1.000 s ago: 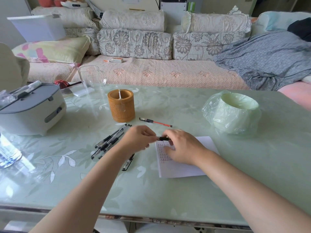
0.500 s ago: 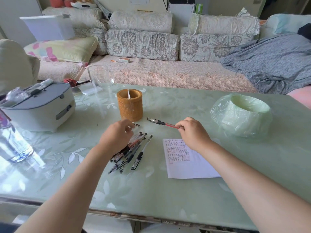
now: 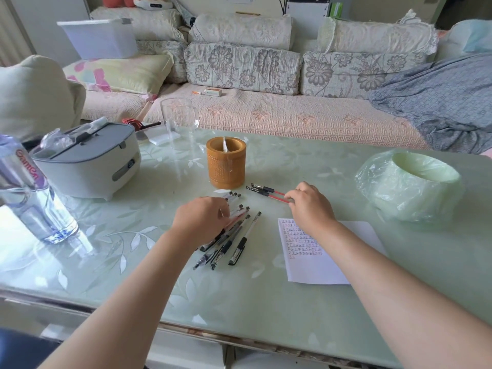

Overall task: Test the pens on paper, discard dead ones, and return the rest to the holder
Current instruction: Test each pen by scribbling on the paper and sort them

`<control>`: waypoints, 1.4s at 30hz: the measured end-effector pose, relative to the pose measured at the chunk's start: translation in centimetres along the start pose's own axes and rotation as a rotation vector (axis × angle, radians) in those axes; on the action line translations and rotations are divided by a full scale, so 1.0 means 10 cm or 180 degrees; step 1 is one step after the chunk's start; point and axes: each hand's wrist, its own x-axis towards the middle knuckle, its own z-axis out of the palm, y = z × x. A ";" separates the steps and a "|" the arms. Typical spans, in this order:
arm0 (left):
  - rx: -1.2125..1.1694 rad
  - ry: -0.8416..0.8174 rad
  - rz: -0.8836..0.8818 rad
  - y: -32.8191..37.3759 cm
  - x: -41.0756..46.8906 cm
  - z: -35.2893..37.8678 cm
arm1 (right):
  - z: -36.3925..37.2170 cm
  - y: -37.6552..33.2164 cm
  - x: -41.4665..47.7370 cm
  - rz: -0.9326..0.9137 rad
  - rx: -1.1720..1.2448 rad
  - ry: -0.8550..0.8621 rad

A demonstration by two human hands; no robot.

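A brown cylindrical pen holder [image 3: 225, 166] stands mid-table. Several black-capped pens [image 3: 231, 241] lie in a loose pile in front of it. My left hand [image 3: 202, 222] rests on the far end of the pile, fingers curled round one pen with a reddish barrel. Two red pens [image 3: 262, 190] lie side by side right of the holder. My right hand [image 3: 310, 206] pinches the tail of the nearer one, which lies on the glass. A white paper [image 3: 319, 262] with rows of red test marks lies under my right wrist.
A round bin lined with a pale green bag [image 3: 410, 182] sits at the right. A grey-lidded appliance [image 3: 87, 161], a water bottle [image 3: 29, 198] and a clear glass [image 3: 179, 121] stand on the left. A sofa runs behind the glass table [image 3: 239, 302].
My hands parted from holding one pen over the paper. The right hand carried it up and laid it beside the first red pen. The left hand moved onto the pile.
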 end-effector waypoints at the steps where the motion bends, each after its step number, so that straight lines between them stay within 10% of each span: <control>1: 0.0006 0.0039 -0.0041 0.00 0.01 0.00 | -0.01 -0.03 0.00 -0.0035 -0.0019 0.0008; 19: -0.0261 -0.0295 0.0093 -0.11 -0.07 -0.05 | 0.04 -0.91 0.01 -0.1789 -0.0293 -0.0151; 42: -0.1211 -0.0124 0.0185 0.30 -0.21 -0.21 | -0.36 -0.65 -0.31 -0.1094 0.0691 -0.0621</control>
